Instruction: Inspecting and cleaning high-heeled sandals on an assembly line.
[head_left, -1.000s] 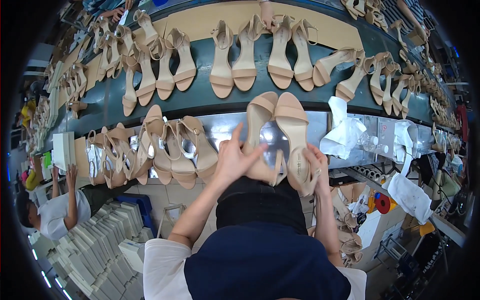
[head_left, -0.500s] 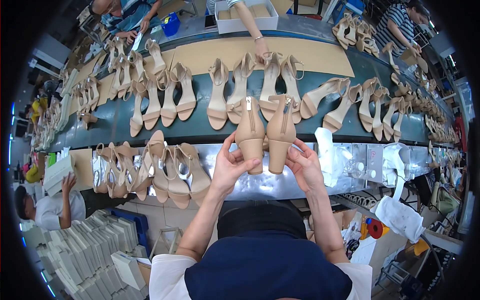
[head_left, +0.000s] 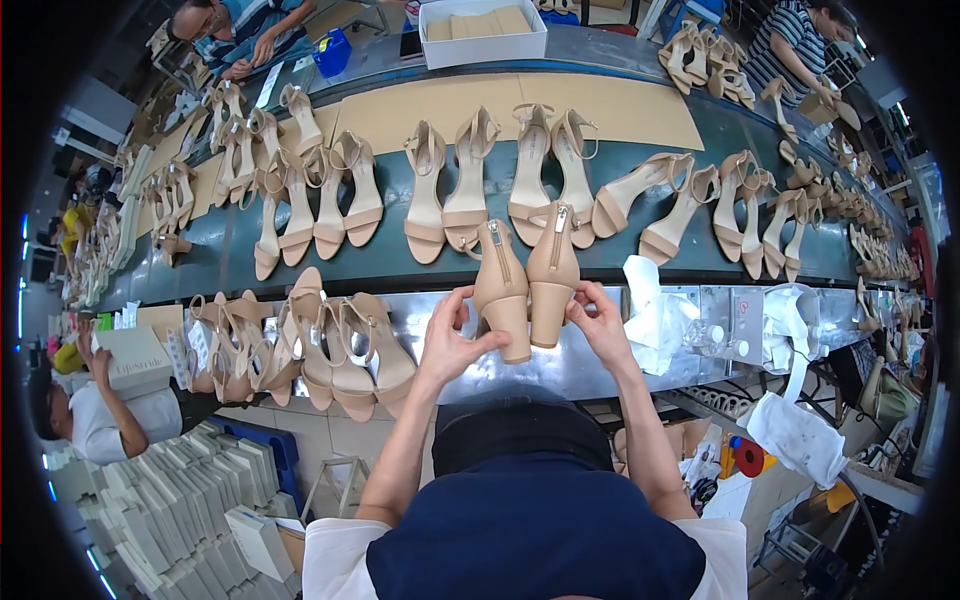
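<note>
Between my hands a pair of beige block-heeled sandals is held up side by side, zipped backs facing me and heels down. My left hand (head_left: 462, 338) grips the left sandal (head_left: 501, 290), its thumb against the heel. On the right sandal (head_left: 552, 270), my right hand (head_left: 600, 318) closes with thumb and fingers at the side of the heel. The left heel hangs a little lower than the right one. Behind them, several matching sandals (head_left: 427, 195) stand in pairs on the green conveyor belt (head_left: 395, 262). The fronts of the held sandals are hidden.
Several sandals (head_left: 350, 350) crowd the metal ledge (head_left: 440, 395) at my left. White paper (head_left: 650, 310) and a clear plastic bottle (head_left: 703, 335) are at the right. Across the belt sits a white box (head_left: 483, 50). At left, a person holds a shoebox (head_left: 135, 360) above stacked boxes (head_left: 180, 490).
The held sandals have tilted slightly, the left heel dropping lower. A co-worker's arm has withdrawn from the far side of the belt. The shoebox at the left has been turned and raised.
</note>
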